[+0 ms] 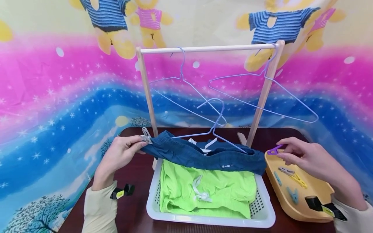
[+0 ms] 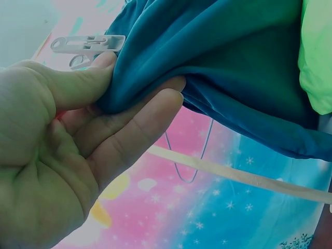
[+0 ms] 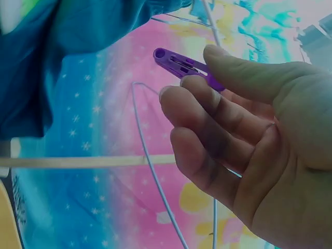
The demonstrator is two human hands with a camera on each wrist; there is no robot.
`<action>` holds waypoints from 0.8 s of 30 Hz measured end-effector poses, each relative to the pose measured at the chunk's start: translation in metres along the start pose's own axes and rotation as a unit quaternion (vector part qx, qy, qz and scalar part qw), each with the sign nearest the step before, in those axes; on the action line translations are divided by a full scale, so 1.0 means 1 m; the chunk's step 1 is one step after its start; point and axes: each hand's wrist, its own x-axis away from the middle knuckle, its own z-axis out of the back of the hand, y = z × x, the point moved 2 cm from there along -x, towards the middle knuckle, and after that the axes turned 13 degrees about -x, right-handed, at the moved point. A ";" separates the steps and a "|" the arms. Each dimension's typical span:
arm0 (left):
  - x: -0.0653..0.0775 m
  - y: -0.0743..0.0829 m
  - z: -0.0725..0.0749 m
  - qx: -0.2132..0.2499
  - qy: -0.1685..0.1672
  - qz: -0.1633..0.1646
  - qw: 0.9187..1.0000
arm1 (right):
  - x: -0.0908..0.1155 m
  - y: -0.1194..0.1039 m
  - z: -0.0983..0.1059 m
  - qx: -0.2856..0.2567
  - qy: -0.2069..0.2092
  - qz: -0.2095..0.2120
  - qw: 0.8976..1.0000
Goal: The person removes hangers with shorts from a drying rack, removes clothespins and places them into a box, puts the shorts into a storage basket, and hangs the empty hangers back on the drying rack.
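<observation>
My left hand [image 1: 120, 152] pinches the left end of the waistband of dark blue shorts [image 1: 201, 155], thumb in front and fingers behind the cloth [image 2: 155, 57]. Just above that thumb, a grey clothespin [image 1: 146, 136] is clipped to the same corner. A purple hanger [image 1: 217, 124] stands up out of the waistband, its lower bar partly hidden by the cloth. Off the right end of the shorts, my right hand [image 1: 306, 155] pinches a purple clothespin [image 3: 179, 63] between thumb and fingers, apart from the fabric.
Bright green shorts [image 1: 209, 191] lie in a white basket [image 1: 209, 220] under the blue ones. At right, a yellow tray [image 1: 309, 213] holds several clothespins [image 1: 292, 194]. Behind stands a wooden rack [image 1: 204, 49] with two hangers [image 1: 182, 77] on its rail.
</observation>
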 end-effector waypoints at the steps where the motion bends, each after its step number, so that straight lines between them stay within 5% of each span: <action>1: 0.000 0.000 0.000 0.000 0.000 -0.001 1.000 | 0.001 0.001 0.001 0.009 0.000 0.000 1.000; 11: -0.003 0.001 0.001 0.006 -0.019 0.016 1.000 | 0.009 0.019 0.008 0.052 -0.033 -0.039 0.997; 24: -0.002 0.003 -0.001 0.017 -0.014 0.009 1.000 | 0.023 0.053 0.003 0.050 -0.130 -0.121 0.983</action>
